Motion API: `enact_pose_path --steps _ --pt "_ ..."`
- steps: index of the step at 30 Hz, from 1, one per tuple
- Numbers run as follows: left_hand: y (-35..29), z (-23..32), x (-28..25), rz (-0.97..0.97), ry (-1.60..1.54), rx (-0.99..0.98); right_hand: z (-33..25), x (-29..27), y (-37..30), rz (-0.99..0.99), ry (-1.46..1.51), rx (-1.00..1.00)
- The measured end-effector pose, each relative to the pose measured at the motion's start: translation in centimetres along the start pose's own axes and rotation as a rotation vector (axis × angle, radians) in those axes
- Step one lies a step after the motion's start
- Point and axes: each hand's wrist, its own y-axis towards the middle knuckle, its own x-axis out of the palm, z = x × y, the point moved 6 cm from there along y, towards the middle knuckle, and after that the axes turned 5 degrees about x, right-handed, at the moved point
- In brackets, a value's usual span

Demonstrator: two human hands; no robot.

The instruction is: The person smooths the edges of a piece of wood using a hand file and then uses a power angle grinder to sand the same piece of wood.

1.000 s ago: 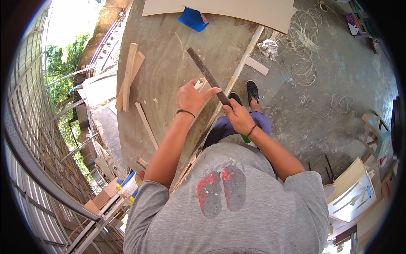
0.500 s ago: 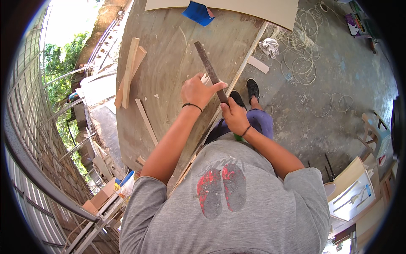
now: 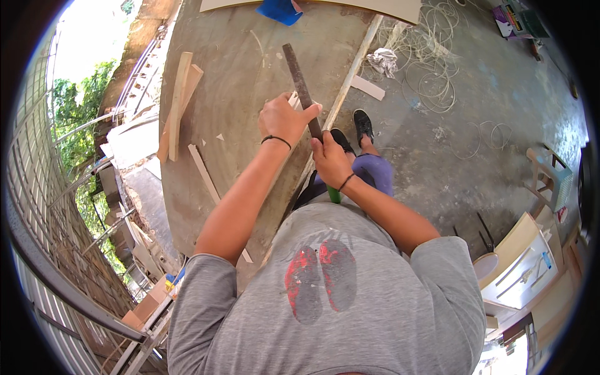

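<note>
Wore a grey shirt [image 3: 387, 294]. Held in the right hand [image 3: 334, 162], with fingers wrapped around its near end, a dark bar [image 3: 297, 72], slanting away over the table [image 3: 231, 94]. Bent the left hand [image 3: 281, 122] over pale wood [image 3: 294, 98], with thumb against the bar; could not tell the grip of its hidden fingers. Had crossed strips [image 3: 180, 106] farther left, then a blue sheet [image 3: 279, 11] beyond.

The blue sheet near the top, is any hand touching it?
No, the left hand and right hand are both at the dark bar, clearly apart from the blue sheet.
</note>
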Motion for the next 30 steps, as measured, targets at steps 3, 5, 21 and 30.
enact_pose_path --steps 3,5,21,30 --pt "0.0 -0.3 0.2 0.013 0.080 0.019 0.1 0.4 0.3 0.009 0.036 -0.041" --pt "0.3 -0.7 0.6 -0.026 0.070 0.003 0.0 0.3 0.3 0.026 0.009 -0.050" --pt "0.2 -0.6 0.4 -0.006 0.012 0.066 0.2 0.7 0.5 0.101 -0.015 -0.130" --pt "12.5 -1.5 -1.2 0.096 -0.888 -0.073 -0.5 -2.8 -0.5 0.124 -0.195 -0.221"
